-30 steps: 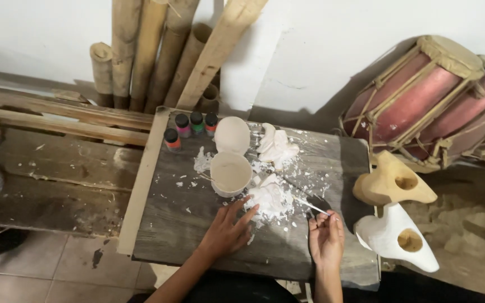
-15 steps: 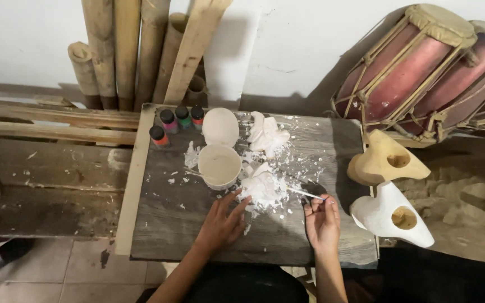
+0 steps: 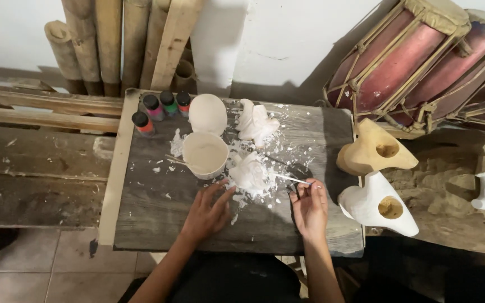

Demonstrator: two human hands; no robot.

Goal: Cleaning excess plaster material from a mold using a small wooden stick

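My right hand pinches a thin white stick tool whose tip points left at a small white plaster flower on the dark wooden board. My left hand rests flat on the board just below that flower, fingers spread and holding nothing. A round tub of white paste stands left of the flower, its white lid behind it. A second white plaster piece lies further back among white crumbs.
Several small paint bottles stand at the board's back left. Bamboo poles lean on the wall. Two carved masks, one bare wood and one white, lie right of the board. Red drums sit behind them.
The view has shifted slightly. My left hand has slid a little toward the plaster flower. My right hand still holds the stick, its tip kept at the flower.
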